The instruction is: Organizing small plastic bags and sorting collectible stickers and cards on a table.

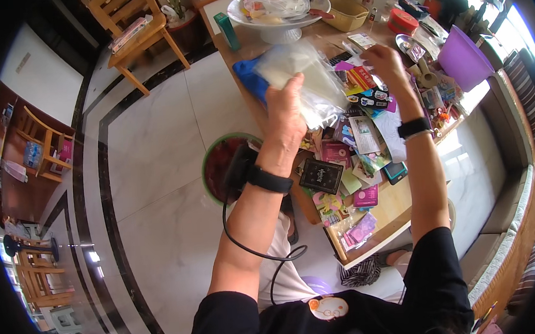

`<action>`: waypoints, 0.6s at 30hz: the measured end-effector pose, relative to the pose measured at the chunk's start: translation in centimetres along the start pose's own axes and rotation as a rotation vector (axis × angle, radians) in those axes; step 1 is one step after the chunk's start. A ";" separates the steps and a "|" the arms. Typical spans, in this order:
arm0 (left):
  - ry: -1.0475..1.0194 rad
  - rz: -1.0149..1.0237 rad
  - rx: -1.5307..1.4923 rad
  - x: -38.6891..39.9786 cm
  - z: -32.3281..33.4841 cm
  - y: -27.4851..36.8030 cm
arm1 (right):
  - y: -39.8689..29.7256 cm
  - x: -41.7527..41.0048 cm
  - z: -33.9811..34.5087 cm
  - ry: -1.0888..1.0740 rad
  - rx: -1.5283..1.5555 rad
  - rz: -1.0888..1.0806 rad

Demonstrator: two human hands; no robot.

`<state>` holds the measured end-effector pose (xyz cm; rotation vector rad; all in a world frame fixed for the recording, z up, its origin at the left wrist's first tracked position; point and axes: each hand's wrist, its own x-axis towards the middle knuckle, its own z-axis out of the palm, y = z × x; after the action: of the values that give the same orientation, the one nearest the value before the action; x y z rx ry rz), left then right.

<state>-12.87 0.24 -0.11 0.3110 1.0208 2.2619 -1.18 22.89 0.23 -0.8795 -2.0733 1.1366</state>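
Observation:
My left hand [286, 106] grips a stack of clear plastic bags [305, 75] over the table's left side, with a blue bag [250, 76] lying behind it. My right hand [386, 63] is raised over the cluttered tabletop, near a red and yellow packet [359, 78]. Its fingertips are at a small clear plastic piece; whether they pinch it I cannot tell. Beneath the hands, an open drawer [390, 226] holds a black box with a decorated lid [321, 176], pink packets [365, 196], a teal-edged device [395, 172], cards and papers.
A white pedestal bowl [281, 17], a yellow basket [346, 11], a red round tin [402, 21] and a purple basin [463, 58] stand on the table [223, 45]. A green-rimmed tub [210, 170] is on the floor at left. A sofa [505, 226] runs along the right.

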 end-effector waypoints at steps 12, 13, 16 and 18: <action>0.015 0.061 0.213 -1.5 2.2 -3.8 | -10.4 -12.5 4.9 0.365 -0.390 -0.648; -0.055 0.072 0.120 -2.1 2.9 -3.5 | -10.1 -13.1 6.0 0.284 -0.398 -0.559; -0.146 -0.011 0.027 -2.8 2.7 -3.1 | -9.9 -13.0 6.5 0.202 -0.276 -0.477; -0.288 -0.086 -0.016 -2.8 2.2 -2.8 | -9.5 -12.3 6.5 0.191 -0.185 -0.514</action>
<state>-8.50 1.19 -0.54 0.5570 0.8485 2.0740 -1.27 6.27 3.28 -0.4665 -2.0942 0.5738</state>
